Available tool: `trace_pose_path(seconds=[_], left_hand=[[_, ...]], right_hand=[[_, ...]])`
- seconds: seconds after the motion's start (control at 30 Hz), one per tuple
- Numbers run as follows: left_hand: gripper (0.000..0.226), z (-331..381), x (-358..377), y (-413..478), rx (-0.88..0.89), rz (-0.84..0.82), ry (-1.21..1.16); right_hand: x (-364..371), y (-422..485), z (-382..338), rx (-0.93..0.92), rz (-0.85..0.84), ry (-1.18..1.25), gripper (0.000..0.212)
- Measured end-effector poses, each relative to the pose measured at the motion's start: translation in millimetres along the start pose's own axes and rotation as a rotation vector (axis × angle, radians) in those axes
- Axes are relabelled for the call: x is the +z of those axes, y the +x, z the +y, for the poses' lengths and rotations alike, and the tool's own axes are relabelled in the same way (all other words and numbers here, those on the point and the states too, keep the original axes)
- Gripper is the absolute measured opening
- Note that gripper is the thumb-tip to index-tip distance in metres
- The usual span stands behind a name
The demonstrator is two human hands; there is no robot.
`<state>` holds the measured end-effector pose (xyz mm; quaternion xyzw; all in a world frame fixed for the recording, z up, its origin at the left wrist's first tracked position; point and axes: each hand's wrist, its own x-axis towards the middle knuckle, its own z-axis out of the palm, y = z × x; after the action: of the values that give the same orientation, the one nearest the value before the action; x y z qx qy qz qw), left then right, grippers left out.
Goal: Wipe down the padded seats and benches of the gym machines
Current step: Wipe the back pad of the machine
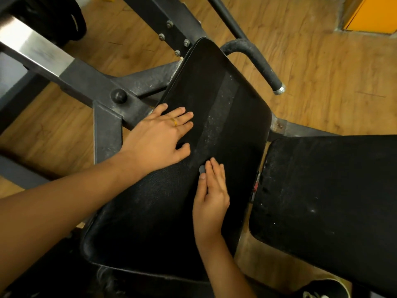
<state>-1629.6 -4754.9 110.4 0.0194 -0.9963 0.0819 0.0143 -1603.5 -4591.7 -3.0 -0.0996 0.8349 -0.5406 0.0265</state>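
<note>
At 5 o'clock, nearest the camera, the toe of a dark shoe [322, 289] shows at the frame edge. The black padded seat [150, 211] fills the centre, running from 7 o'clock up to 12 o'clock; its textured cover carries a pale dust streak [217, 112] along its length. A second black pad [322, 201] sits just beside it at 3 o'clock, separated by a narrow gap. The right hand [211, 198] lies on the seat near its centre, fingers straight and pressed together, pointing toward 12 o'clock. A small grey object [202, 168] sits at the thumb tip; its identity, and whether it is pinched, cannot be determined. The left hand [156, 136] rests flat on the seat's 9 o'clock edge, fingers spread and extended toward 2 o'clock, with a gold ring [174, 122] on one finger. The hands are near each other but apart; the dust streak passes between them. Beyond the left hand, the dark steel frame [90, 82] carries a round knob [118, 96] and, farther up, bolts [169, 24]. A curved handle bar [261, 61] with a metal end cap stands at 1 o'clock. A wooden floor [322, 72] underlies everything, with an orange cabinet [373, 14] at the far 2 o'clock corner.
</note>
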Motion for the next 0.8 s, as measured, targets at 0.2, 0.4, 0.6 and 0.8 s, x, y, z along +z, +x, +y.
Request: trace_pose_path(seconds=[0.2,0.4,0.6,0.8], left_hand=[[0.054,0.3,-1.0,-0.2,0.000,-0.014,-0.013],[0.054,0.1,1.0,0.1,-0.004,0.001,0.000],[0.056,-0.6,1.9,0.2,0.005,0.016,0.000],[0.054,-1.8,3.4,-0.2,0.019,0.043,-0.006]], right_hand=[[10.2,102.8,-9.8,0.122,0.029,-0.014,0.038],[4.0,88.1,-2.9,0.081,0.008,-0.004,0.039],[6.1,78.5,7.0,0.037,0.005,-0.030,0.037],[18.5,208.3,-3.8,0.083,0.077,0.038,0.036]])
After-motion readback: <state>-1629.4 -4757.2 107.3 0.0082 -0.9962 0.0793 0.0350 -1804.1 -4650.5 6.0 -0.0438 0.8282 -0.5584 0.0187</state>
